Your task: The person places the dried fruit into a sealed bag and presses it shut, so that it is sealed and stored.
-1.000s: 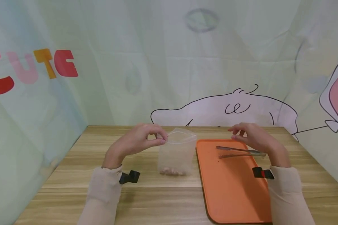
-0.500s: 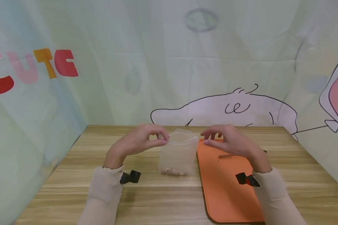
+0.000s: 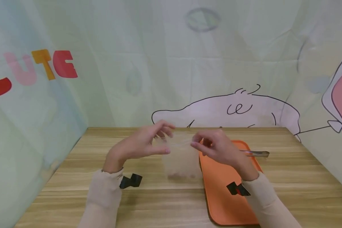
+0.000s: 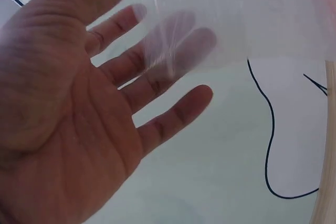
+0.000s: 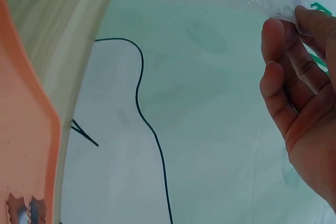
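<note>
A clear zip bag [image 3: 182, 160] hangs upright between my two hands, blurred in the head view. Small pinkish-brown pieces [image 3: 180, 175] lie along its bottom, too blurred to identify. My right hand [image 3: 220, 148] pinches the bag's upper right corner between thumb and index finger, as the right wrist view shows. At the bag's left edge, my left hand [image 3: 138, 144] has its thumb and fingers spread apart. In the left wrist view some of its fingertips [image 4: 202, 40] show through the film, behind the bag.
An orange tray [image 3: 231, 205] lies on the wooden table [image 3: 148, 205], under my right forearm. Metal tongs [image 3: 257, 154] rest across its far right edge, partly covered by my right hand. Their toothed tips [image 5: 23, 211] show in the right wrist view. A printed curtain [image 3: 131, 79] stands behind the table.
My right hand has moved left from over the tray and taken the bag's right corner. My left hand has released its pinch and spread its fingers. The bag has shifted slightly right.
</note>
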A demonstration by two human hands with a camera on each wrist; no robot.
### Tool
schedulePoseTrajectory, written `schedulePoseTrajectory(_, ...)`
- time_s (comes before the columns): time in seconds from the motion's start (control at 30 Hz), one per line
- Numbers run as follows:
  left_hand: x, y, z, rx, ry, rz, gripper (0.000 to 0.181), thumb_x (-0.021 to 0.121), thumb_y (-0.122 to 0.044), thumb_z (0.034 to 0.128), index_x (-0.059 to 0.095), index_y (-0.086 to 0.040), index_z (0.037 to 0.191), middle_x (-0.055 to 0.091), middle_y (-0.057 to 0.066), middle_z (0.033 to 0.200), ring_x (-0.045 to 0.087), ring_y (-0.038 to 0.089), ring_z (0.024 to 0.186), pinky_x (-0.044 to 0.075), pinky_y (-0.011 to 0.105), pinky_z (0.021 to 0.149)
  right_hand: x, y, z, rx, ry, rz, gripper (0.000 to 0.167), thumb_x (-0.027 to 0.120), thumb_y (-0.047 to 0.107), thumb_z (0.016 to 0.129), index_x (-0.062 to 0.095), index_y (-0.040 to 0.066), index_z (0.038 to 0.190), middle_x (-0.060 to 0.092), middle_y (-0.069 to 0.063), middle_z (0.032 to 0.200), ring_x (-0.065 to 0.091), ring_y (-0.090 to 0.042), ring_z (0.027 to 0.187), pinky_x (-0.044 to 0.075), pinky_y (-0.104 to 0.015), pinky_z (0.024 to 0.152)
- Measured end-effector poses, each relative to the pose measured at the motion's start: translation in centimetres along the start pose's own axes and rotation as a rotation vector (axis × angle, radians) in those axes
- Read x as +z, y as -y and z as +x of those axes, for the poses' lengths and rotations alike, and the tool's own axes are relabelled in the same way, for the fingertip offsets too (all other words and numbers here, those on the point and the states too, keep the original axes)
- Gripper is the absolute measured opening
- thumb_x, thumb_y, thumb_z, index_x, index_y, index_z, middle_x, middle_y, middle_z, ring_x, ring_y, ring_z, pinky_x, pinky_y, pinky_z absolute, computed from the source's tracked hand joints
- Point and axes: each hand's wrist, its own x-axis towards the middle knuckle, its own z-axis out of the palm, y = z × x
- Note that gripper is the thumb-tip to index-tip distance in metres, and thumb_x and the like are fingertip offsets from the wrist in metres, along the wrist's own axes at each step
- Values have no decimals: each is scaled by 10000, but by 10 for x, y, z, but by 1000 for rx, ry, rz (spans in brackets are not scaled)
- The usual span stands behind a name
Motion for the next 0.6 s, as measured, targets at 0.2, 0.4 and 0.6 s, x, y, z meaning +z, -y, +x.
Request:
schedulePoseTrajectory(0.2,8,-8,7,54,17,44,353,723,-263,945,613,-145,1259,651,-59,1116,612,116,1024,508,346,896,14,9,6,-59,2,20,84,690,64,945,694,140,908,638,81,773,503,-7,551,444,-188,485)
schedulePoseTrajectory(0.4,9,-13,9,74,-15,57,65,712,-184,952,650,-182,934,649,-116,876,617,57,832,521,316,758,23,17,8,-49,-33,63,107,663,32,947,657,131,908,606,69,745,521,-25,565,442,-200,464)
schedulePoseTrajectory(0.6,11,-15,9,121,12,64,65,689,-182,969,651,-191,917,644,-133,846,591,58,761,504,279,700,24,20,7,-64,-43,60,135,641,14,947,657,139,899,624,64,789,547,-44,618,421,-189,471)
